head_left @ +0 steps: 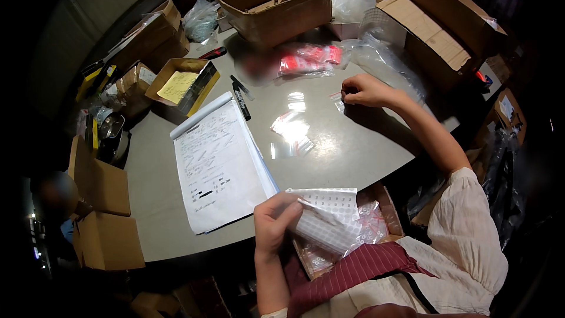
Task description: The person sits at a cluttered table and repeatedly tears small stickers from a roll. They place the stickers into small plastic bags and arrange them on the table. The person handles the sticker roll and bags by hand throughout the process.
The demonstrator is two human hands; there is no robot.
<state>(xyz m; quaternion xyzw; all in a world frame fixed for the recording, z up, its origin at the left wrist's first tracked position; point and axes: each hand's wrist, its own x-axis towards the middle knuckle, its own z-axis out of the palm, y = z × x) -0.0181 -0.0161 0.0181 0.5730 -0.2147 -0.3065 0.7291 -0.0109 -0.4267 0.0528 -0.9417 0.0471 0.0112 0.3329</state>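
My left hand [273,221] is closed on a sheet of small round stickers [329,227], pinching its left edge between thumb and fingers. The sheet is curled, with printed marks on its upper part. It hangs over a cardboard box [385,200] at my lap, which holds small clear bags of white rings [371,224]. Out on the table, my right hand [368,91] has its fingers drawn together at a small clear zip bag [338,101]. The fingertips are partly hidden. More small zip bags [292,132] lie in a loose pile left of it, washed out by glare.
A paper pad [218,165] with handwriting lies left on the grey table [329,168], beside black markers [241,99]. Beyond are red-printed bags [309,60], a large open carton [276,15], and a small box with a yellow note [176,87]. Cartons [447,29] crowd the right back.
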